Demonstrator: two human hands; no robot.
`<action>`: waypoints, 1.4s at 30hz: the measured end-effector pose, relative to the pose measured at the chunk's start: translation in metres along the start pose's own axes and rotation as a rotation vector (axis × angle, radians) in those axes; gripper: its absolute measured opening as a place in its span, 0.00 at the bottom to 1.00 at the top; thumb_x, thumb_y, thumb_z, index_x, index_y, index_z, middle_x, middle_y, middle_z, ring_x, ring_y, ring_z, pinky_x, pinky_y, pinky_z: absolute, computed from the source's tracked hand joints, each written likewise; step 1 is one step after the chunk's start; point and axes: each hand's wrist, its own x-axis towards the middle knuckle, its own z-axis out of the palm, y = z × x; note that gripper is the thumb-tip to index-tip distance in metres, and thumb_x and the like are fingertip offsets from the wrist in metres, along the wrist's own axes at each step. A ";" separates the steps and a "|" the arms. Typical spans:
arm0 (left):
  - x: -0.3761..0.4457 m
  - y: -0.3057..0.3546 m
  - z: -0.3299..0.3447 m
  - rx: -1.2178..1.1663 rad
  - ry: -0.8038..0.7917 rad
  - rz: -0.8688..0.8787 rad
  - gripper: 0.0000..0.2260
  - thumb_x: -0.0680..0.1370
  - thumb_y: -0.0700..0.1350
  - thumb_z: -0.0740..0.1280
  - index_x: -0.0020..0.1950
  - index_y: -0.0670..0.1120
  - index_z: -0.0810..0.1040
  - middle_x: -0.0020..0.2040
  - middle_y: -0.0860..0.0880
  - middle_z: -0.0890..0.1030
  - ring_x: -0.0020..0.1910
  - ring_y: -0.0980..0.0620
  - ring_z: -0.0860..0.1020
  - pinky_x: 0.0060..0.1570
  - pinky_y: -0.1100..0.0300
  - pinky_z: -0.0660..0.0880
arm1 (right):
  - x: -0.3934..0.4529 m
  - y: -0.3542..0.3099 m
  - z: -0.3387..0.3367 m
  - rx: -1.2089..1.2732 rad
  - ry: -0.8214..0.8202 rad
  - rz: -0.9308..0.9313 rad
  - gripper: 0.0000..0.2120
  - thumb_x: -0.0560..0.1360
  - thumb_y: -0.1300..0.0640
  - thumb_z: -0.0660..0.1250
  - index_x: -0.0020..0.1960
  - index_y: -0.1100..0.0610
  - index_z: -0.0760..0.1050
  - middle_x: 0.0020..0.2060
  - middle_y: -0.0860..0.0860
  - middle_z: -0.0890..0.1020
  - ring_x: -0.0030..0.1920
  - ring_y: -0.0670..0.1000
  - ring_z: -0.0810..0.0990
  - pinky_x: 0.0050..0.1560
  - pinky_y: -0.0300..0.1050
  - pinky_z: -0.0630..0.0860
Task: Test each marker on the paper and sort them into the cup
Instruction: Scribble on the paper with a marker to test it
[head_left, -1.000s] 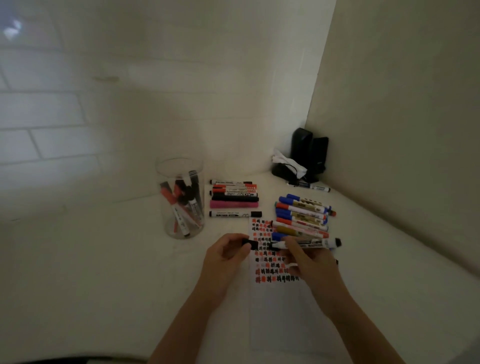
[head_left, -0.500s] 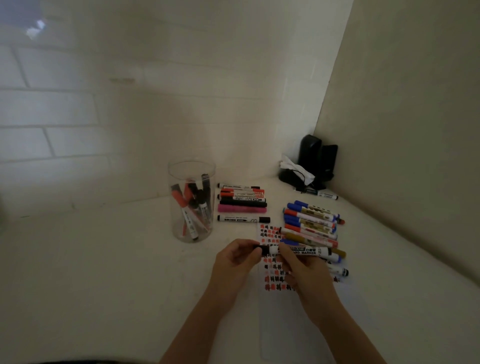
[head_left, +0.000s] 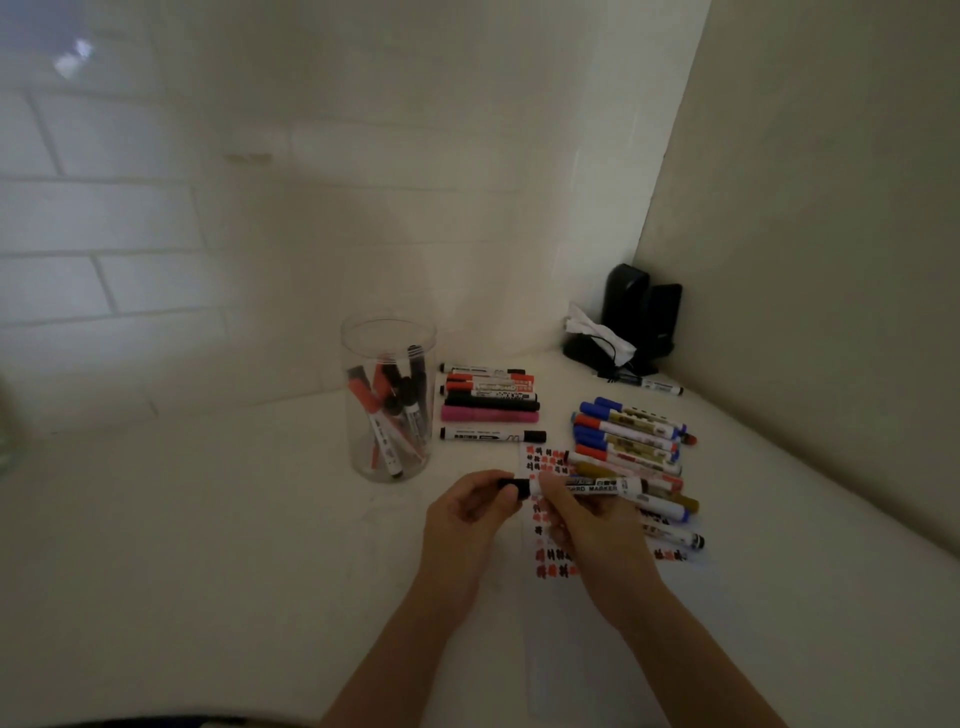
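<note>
A white board marker (head_left: 592, 487) with a black cap lies level between my hands, just above the paper. My left hand (head_left: 470, 512) pinches its black cap (head_left: 514, 485). My right hand (head_left: 592, 535) grips the white barrel. The cap sits on the barrel. Under the hands lies the white paper (head_left: 550, 462), covered with red and black test marks. A clear plastic cup (head_left: 387, 400) stands to the left and holds several red and black markers.
A row of black, red and pink markers (head_left: 491, 402) lies behind the paper. A pile of blue, red and gold markers (head_left: 631, 447) lies to the right. Black speakers (head_left: 641, 312) and one more marker (head_left: 649, 385) sit in the corner by the walls.
The cap, held apart from the barrel a second ago, now sits closed on the marker. Both hands stayed over the paper.
</note>
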 end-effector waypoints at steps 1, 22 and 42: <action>-0.001 0.000 0.001 -0.034 0.018 -0.012 0.07 0.75 0.39 0.70 0.52 0.43 0.82 0.49 0.46 0.85 0.51 0.49 0.83 0.55 0.56 0.78 | -0.001 -0.003 0.001 0.038 -0.028 0.046 0.12 0.72 0.51 0.72 0.47 0.60 0.80 0.35 0.53 0.83 0.35 0.49 0.78 0.36 0.40 0.74; 0.010 0.122 -0.038 0.244 0.339 0.452 0.08 0.74 0.34 0.70 0.51 0.44 0.78 0.45 0.49 0.83 0.44 0.54 0.83 0.47 0.60 0.80 | -0.008 -0.035 0.038 -0.475 -0.251 -0.224 0.07 0.74 0.48 0.69 0.50 0.49 0.76 0.45 0.42 0.81 0.44 0.39 0.80 0.37 0.29 0.75; 0.106 0.153 -0.056 1.180 0.343 0.540 0.07 0.77 0.49 0.68 0.42 0.47 0.78 0.41 0.51 0.80 0.42 0.52 0.77 0.49 0.55 0.74 | 0.045 -0.019 -0.008 -0.769 -0.143 -0.238 0.03 0.78 0.50 0.65 0.49 0.48 0.76 0.41 0.43 0.81 0.38 0.39 0.78 0.31 0.27 0.70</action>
